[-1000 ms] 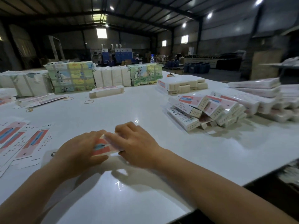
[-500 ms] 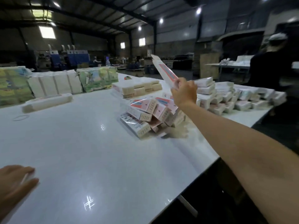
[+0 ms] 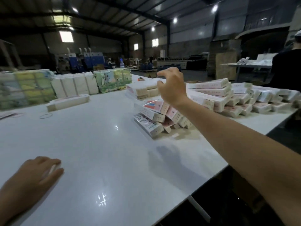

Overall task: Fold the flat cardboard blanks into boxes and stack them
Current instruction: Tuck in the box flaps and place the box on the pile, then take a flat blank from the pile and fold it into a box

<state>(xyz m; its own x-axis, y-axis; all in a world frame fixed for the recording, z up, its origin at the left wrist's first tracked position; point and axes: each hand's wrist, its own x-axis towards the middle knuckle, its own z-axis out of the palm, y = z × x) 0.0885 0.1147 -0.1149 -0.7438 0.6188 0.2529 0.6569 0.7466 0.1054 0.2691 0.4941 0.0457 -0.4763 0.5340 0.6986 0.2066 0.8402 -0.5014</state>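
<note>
The folded boxes (image 3: 156, 115) lie in a loose heap on the white table (image 3: 101, 152), on its right side. They are long, flat cardboard boxes, pink and white, with small print on the sides and tan end flaps. Six or so show in this near heap, but the arm hides some, so the true count cannot be told. The top one is shiny and leans at a tilt.

The right hand (image 3: 172, 88) hangs in the air just above that heap. Its fingers are spread and loosely bent, and it holds nothing. The left hand (image 3: 31, 175) rests on the table near its front left edge, well apart from the heap. Its fingers lie nearly flat, and something thin and white shows under them; what it is cannot be told.

Just behind the heap, a bigger pile of boxes (image 3: 228, 98) spreads along the right end of the table, too many to count. At the back of the table sit white bundles (image 3: 73, 85) tied in blocks, with one green picture pack (image 3: 114, 80) on their right and one larger one (image 3: 24, 90) on their left. One long bundle (image 3: 68, 101) lies alone in front of them. One thin rubber band (image 3: 46, 116) lies on the smooth, glossy tabletop near it.

A person in dark clothes (image 3: 286, 67) stands past the right end of the table.
</note>
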